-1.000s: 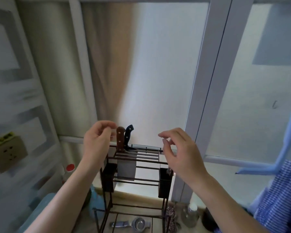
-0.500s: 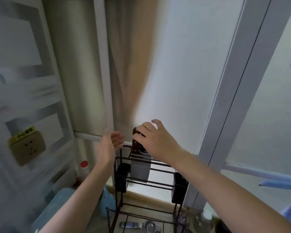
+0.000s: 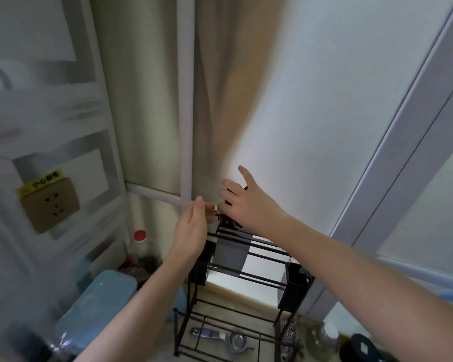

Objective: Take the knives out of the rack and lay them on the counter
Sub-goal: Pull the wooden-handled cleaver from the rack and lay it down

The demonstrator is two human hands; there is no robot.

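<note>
A dark wire rack [image 3: 256, 279] stands on the counter below the window. A cleaver's grey blade [image 3: 230, 254] hangs through its top bars. The knife handles [image 3: 229, 203] stick up above the rack and are mostly hidden by my right hand [image 3: 249, 205]. That hand wraps its thumb and fingers around a handle, with the index finger pointing up. My left hand [image 3: 191, 231] is just left of it, fingertips pinched together on the rack's top left corner.
A wall socket [image 3: 50, 205] sits on the left wall. A red-capped bottle [image 3: 140, 239] and a blue container [image 3: 97, 309] stand left of the rack. Black cups [image 3: 294, 291] hang on the rack's sides. A metal utensil [image 3: 220, 335] lies under it, a jar [image 3: 322, 338] to the right.
My right hand crossed from the rack's right side onto the knife handles and closed on them. My left hand shifted to the rack's top left corner. The view swung left.
</note>
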